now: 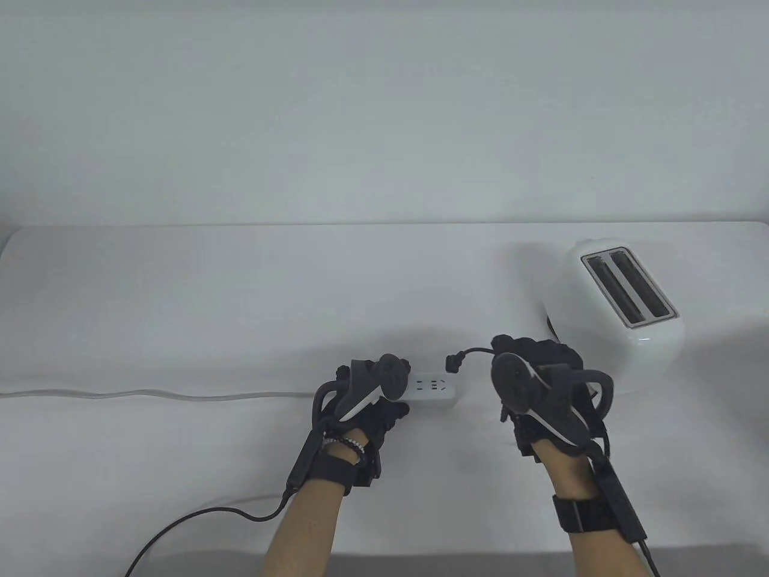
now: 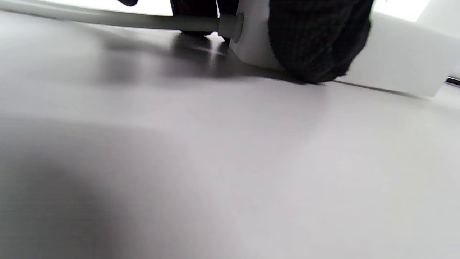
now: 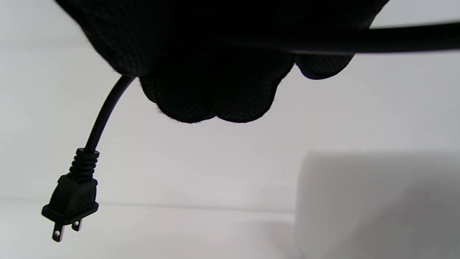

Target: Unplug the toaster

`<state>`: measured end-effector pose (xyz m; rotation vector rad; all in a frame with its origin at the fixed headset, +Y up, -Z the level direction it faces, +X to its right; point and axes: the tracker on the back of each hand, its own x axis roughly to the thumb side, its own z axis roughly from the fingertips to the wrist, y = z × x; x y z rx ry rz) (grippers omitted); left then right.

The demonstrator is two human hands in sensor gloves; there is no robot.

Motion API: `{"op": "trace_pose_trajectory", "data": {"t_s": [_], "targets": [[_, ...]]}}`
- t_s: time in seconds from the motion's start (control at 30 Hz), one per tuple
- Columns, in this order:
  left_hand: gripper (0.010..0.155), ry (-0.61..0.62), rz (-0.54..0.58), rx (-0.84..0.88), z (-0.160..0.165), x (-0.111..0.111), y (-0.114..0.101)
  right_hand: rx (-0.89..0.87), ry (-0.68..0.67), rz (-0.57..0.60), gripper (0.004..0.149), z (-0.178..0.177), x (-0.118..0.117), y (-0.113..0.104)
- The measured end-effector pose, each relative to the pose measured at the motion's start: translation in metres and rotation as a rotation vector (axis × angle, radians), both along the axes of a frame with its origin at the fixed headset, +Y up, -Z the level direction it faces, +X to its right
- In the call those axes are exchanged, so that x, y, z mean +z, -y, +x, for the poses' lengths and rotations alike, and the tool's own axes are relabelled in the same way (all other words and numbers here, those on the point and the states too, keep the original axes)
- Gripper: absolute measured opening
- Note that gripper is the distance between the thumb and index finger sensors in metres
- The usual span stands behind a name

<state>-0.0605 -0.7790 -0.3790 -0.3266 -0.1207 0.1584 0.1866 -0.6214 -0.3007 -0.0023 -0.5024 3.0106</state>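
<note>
No brand or lettering can be read on anything; the only marks are the socket slots on the top of the white strip.

The tabletop is white and runs back to a straight rear edge against a pale wall. Its left half and the stretch behind the hands lie open, crossed only by the strip's pale cable, which runs off toward the left edge. A dark wire from the left glove curls over the near edge. The toaster, white with two slots on top, stands at the right, just beside the right hand.

The left hand rests on the left end of the strip, fingers curled down over it; in the left wrist view one gloved finger lies against the strip's side where the cable enters, its tip touching the tabletop.

The right hand is closed round the toaster's black cord, not the plug itself. The plug hangs free of the strip, just beside its right end and above the tabletop; in the right wrist view its two prongs are bare and point downward.
</note>
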Motion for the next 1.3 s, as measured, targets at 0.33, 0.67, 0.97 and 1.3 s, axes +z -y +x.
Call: {"op": "trace_pose_trajectory", "data": {"t_s": [0.33,0.67,0.97,1.3], "targets": [[0.082,0.001,0.003,-0.005,0.000,0.000,0.000,-0.291,0.187,-0.168,0.042,0.104,0.042,0.057],[0.082,0.000,0.007,-0.010,0.001,0.000,0.000,-0.411,0.374,-0.434,0.042,0.154,0.033,0.104],[0.082,0.001,0.006,-0.004,0.000,0.001,0.001,0.036,0.493,-0.565,0.043,0.157,0.018,0.125],[0.082,0.004,0.013,-0.011,0.000,0.001,0.002,0.272,0.455,-0.536,0.043,0.144,0.006,0.138]]}}
